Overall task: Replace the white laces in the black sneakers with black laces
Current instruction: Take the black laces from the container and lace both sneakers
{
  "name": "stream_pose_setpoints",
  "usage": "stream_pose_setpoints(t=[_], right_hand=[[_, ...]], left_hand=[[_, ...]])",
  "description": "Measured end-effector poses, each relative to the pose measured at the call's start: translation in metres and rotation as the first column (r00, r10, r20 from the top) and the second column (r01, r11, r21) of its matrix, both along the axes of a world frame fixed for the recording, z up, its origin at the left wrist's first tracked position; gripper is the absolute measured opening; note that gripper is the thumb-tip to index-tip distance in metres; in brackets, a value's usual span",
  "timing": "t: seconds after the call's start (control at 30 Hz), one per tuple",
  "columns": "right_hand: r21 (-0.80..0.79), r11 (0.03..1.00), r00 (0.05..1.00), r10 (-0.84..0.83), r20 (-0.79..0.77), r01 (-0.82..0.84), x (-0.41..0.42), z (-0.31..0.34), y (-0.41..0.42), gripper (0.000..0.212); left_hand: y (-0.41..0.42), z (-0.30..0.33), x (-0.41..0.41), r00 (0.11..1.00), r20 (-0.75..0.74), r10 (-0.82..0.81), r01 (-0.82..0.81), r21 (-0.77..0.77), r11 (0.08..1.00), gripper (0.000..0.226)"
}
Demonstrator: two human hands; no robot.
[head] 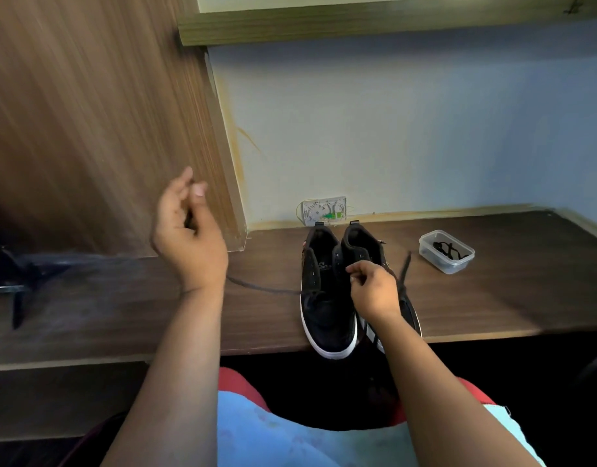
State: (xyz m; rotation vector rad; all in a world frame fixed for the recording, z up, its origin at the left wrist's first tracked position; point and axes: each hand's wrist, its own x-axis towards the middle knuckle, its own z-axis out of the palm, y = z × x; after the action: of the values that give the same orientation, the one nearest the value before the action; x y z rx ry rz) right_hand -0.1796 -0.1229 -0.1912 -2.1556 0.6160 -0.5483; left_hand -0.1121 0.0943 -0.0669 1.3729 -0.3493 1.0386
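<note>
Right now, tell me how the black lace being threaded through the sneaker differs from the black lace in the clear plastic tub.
The threaded black lace is stretched out, running left from the left black sneaker toward the raised left hand; the black lace in the tub lies bunched. The threaded one crosses the brown wooden desk; the other sits inside the clear plastic tub, untouched. Both are dark, flat laces.

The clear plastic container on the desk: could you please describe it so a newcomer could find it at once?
Start at the brown wooden desk along the pale wall, then find the pair of black sneakers at its front edge. Right of them, standing apart, is the small clear plastic container, lidless, the only see-through thing there, with a black lace inside.
</note>
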Motion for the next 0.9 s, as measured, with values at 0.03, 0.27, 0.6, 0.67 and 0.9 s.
stream_pose_setpoints(t=[0.03, 0.27, 0.6, 0.67, 0.9], right_hand=[[0.053, 0.998, 1.0, -0.019, 0.02, 0.018, 0.0, 0.002, 0.0, 0.023], [-0.075, 0.98, 0.946, 0.195, 0.258, -0.182, -0.01, 0.012, 0.003, 0.035], [-0.036, 0.99, 0.977, 0.143, 0.16, -0.139, -0.012, -0.001, -0.012, 0.009], [0.044, 0.998, 0.986, 0.032, 0.166, -0.04, -0.009, -0.001, -0.014, 0.005], [0.0, 0.999, 0.998, 0.033, 0.05, -0.033, 0.001, -0.009, -0.005, 0.032]], left_hand=[[-0.01, -0.007, -0.004, 0.996, -0.089, -0.031, 0.04, 0.101, 0.994, 0.016], [-0.096, -0.079, -0.013, 0.643, -0.758, -0.108, 0.575, 0.384, 0.723, 0.028], [-0.108, -0.085, -0.002, 0.393, -0.886, -0.245, 0.808, 0.206, 0.552, 0.021], [-0.109, -0.089, 0.002, 0.308, -0.904, -0.295, 0.739, 0.032, 0.673, 0.011], [-0.118, -0.115, 0.003, 0.537, -0.843, -0.017, 0.653, 0.404, 0.641, 0.028]])
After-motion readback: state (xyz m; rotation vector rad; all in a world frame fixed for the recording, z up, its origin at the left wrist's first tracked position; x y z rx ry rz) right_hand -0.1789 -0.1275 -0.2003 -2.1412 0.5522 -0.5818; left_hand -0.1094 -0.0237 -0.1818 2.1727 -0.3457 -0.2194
